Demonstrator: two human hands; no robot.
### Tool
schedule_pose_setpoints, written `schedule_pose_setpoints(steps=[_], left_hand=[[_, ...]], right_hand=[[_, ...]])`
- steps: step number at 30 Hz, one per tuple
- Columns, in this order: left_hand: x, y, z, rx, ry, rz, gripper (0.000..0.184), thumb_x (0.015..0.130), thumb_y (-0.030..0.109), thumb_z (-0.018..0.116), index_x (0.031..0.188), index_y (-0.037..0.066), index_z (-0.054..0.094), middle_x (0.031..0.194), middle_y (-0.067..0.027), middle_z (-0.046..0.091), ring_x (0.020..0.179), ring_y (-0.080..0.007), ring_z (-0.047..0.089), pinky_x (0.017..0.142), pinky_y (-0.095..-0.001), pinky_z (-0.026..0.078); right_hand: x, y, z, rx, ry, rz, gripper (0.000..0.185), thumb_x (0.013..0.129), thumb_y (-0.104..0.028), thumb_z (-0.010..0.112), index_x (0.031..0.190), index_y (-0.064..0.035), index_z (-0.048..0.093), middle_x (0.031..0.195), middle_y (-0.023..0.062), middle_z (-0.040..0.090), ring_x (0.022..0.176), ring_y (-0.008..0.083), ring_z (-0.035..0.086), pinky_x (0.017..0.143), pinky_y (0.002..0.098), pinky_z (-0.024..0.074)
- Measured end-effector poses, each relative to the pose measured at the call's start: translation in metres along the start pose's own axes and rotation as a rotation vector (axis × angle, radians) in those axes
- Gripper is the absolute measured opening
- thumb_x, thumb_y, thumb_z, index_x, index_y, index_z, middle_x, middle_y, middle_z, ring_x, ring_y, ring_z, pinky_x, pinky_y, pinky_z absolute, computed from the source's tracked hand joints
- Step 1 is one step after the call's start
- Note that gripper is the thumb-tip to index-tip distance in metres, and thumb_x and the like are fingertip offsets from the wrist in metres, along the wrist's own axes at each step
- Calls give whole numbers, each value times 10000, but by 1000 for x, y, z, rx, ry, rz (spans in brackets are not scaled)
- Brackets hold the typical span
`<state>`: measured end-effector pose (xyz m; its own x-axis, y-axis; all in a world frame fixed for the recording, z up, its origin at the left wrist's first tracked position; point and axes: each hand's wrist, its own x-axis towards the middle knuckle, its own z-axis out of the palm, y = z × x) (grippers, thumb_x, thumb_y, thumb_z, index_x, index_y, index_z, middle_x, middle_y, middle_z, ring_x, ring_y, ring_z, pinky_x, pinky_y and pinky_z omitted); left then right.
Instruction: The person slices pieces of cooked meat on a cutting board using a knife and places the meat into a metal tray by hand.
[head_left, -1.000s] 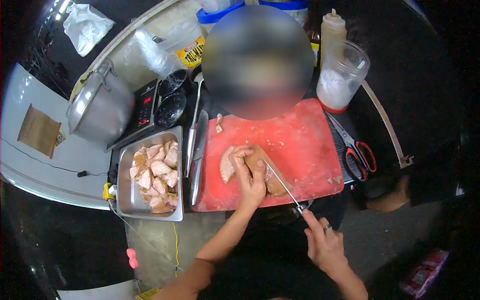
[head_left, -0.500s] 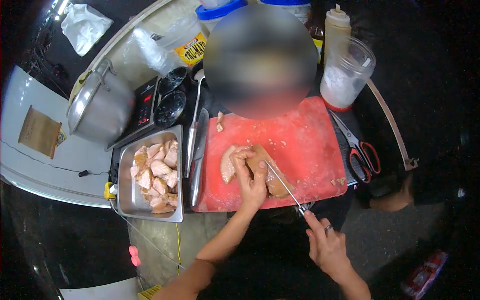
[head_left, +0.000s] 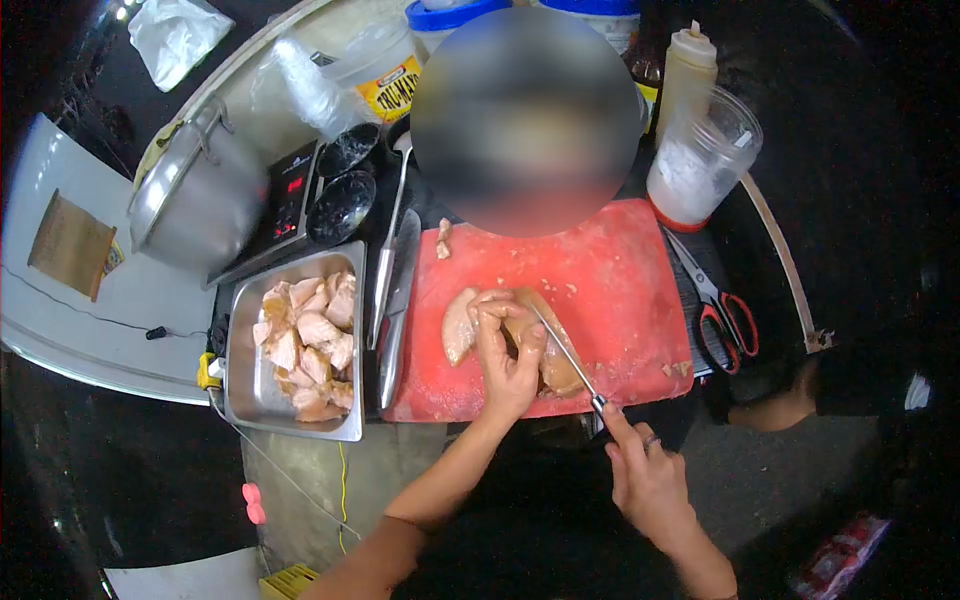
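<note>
On the red board (head_left: 620,290), I've left hand (head_left: 508,370) curled on meat (head_left: 563,372), can't tell if pinching; right hand (head_left: 648,475), 5 o'clock, clenched round knife (head_left: 566,346); tray (head_left: 248,392) at 9 o'clock

Working kitchen, seemingly commercial. Diagnostic features: a red cutting board (head_left: 625,285) bearing meat (head_left: 560,381) at centre; a steel pan (head_left: 293,432) of cut chunks (head_left: 316,328), lower left; a pot (head_left: 190,205) and a cooktop (head_left: 292,210) with lit digits, left; a large mayo tub (head_left: 392,92), top; a squeeze bottle (head_left: 688,78), upper right.
</note>
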<state>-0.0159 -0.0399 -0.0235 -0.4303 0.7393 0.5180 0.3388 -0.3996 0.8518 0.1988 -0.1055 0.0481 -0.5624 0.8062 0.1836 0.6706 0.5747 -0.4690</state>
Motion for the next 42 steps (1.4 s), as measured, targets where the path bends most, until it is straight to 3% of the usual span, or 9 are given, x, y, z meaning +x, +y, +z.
schedule_pose_setpoints(steps=[5,23,26,32,38,42], left_hand=[[-1,0,1,-35,3,-3,279,833,120,669,1013,46,468,1122,-143,430,1102,-261,431,1007,-391,321],[-1,-3,0,-35,-8,3,303,821,178,684,978,37,467,1078,-145,431,1039,-270,430,955,-396,338],[0,-2,1,-50,5,7,304,817,176,687,973,34,468,1060,-143,429,1032,-271,431,952,-397,343],[1,-2,0,-54,-3,14,282,804,133,670,973,34,467,1051,-137,413,1030,-270,428,955,-390,343],[0,4,1,-29,-18,12,283,832,155,637,1009,48,444,1087,-116,403,1060,-233,409,1005,-372,312],[1,2,4,-52,1,54,274,812,134,665,962,31,460,1022,-130,412,1007,-262,419,925,-379,348]], right_hand=[[14,-2,2,34,-24,18,536,907,-139,612,1414,-93,443,916,219,652,511,318,627,454,399,529],[29,-23,-14,-98,-126,33,656,835,-74,607,1453,-69,384,770,206,640,482,318,625,439,413,523],[45,-29,-20,-145,-151,25,619,815,-65,612,1406,-67,428,692,172,613,484,318,627,439,415,522],[62,-25,-12,-105,-114,-7,494,793,-53,617,1269,-60,484,711,170,610,506,333,640,448,425,525],[38,-34,-30,-126,-141,27,627,806,-64,621,1397,-54,409,744,187,620,514,333,642,451,422,527],[34,-34,-28,-149,-154,23,670,799,-59,621,1423,-38,378,745,200,625,521,329,646,456,421,530]])
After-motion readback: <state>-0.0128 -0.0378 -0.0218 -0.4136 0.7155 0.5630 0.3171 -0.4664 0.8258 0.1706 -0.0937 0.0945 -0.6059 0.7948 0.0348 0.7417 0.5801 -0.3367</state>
